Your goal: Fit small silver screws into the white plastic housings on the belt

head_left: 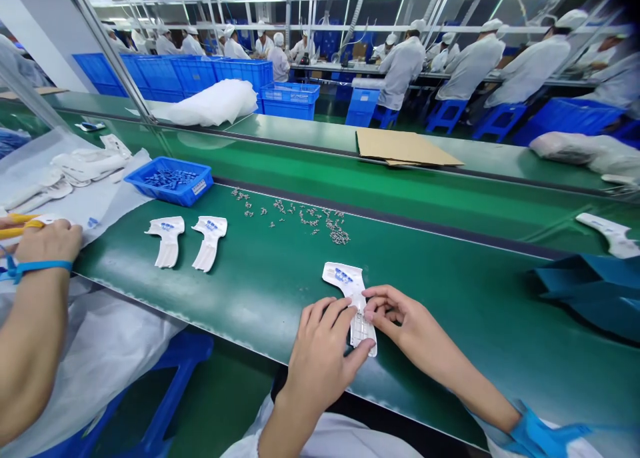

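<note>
A white gun-shaped plastic housing half (350, 278) lies on the green bench in front of me, its hollow side up, with small blue parts in its wide end. My left hand (323, 351) grips it across the handle, fingers along one edge and thumb by the lower end. Over the handle's middle, my right hand (400, 318) has thumb and index finger pinched together at the housing; whatever is between the fingertips is too small to make out. Two similar housing halves (167, 241) (210, 243) with blue parts lie to the left.
Small metal pieces (337, 231) are scattered beyond my hands. A blue tray (173, 181) holds blue parts. At left, a co-worker's hand (50, 241) is near yellow-handled tool handles. Cardboard (405, 147) lies behind a green belt; a dark teal object (590, 291) sits right.
</note>
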Motion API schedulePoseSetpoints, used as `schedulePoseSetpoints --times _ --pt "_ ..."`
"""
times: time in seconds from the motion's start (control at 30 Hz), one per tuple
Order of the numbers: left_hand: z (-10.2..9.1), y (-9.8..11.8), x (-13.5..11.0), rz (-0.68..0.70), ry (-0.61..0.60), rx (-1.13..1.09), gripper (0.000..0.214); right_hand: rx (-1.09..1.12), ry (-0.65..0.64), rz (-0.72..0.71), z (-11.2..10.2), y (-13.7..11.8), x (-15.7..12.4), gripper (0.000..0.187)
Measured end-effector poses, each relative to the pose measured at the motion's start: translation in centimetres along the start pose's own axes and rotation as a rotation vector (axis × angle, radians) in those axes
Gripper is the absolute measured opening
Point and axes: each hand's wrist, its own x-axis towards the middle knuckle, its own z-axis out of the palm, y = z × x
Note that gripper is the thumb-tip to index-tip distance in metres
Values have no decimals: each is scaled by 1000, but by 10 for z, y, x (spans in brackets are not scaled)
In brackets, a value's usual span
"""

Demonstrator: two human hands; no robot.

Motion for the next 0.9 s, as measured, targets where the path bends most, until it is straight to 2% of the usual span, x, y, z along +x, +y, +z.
schedulePoseSetpoints --times 0.2,0.5,0.7,0.9 --pt "2 -1 1 11 22 2 41 -35 93 43 3 5 -1 36" --pt "-1 -2 4 11 -45 32 43 132 12 134 4 -5 5 40" --pt "-1 -5 1 27 -53 21 47 391 12 248 -2 -19 -2 50" --pt "-4 -5 0 46 -58 12 50 263 -39 191 8 -14 0 44"
